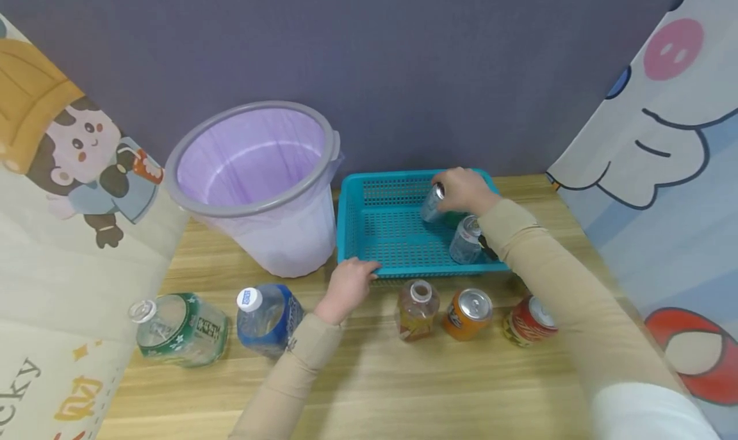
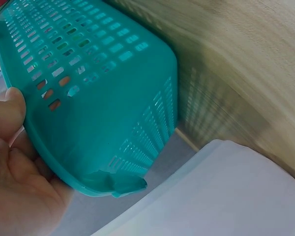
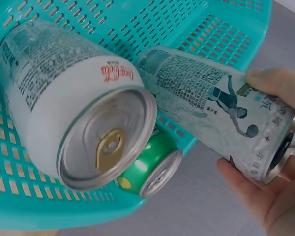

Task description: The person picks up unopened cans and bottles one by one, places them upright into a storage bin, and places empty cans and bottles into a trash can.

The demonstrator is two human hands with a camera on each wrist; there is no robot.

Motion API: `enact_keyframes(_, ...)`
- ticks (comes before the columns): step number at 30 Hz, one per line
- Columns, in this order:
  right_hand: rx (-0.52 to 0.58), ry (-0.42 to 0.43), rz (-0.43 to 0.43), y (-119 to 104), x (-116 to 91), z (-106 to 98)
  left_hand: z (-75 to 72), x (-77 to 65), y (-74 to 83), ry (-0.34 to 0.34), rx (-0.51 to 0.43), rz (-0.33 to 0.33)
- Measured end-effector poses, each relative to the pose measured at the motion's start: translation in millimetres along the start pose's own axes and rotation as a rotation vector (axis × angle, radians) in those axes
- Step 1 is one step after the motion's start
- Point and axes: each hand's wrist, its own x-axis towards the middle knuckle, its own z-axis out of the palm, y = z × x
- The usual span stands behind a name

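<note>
- teal plastic basket point(image 1: 392, 241), rectangular and perforated, at the table's point(image 1: 369, 395) back edge; at least three metal cans toward its right end: a silver can point(image 1: 431, 207), a coca-cola can point(image 1: 464, 243) and a green can point(image 3: 149, 169).
- right hand point(image 1: 466, 191) grips the silver can by its top, near the basket's back right corner.
- left hand point(image 1: 349, 287) pinches the basket's rim at the front left corner.
- round bin point(image 1: 282, 248), grey-rimmed, lilac-lined, left of the basket.
- outside: three see-through bottles (green-labelled bottle point(image 1: 193, 331), blue-labelled bottle point(image 1: 270, 321), amber bottle point(image 1: 416, 313)), two cans (orange can point(image 1: 464, 317), red can point(image 1: 526, 325)).
</note>
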Motion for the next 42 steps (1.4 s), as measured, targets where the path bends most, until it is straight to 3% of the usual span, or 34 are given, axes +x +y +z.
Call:
enact_keyframes(11,-0.021,0.0,0.008,-2.3,9.7,12.8,1.1,-0.6,0.4,-0.007,-0.007,-0.008)
enact_keyframes(21,-0.013,-0.077,0.101,-8.6,15.1,15.9,-0.7,-1.0,3.3,-0.017,-0.004,-0.007)
enact_keyframes(42,0.015,-0.039,0.068,-3.3,26.3,30.2,-0.9,-0.6,3.7,-0.001,-0.023,-0.006)
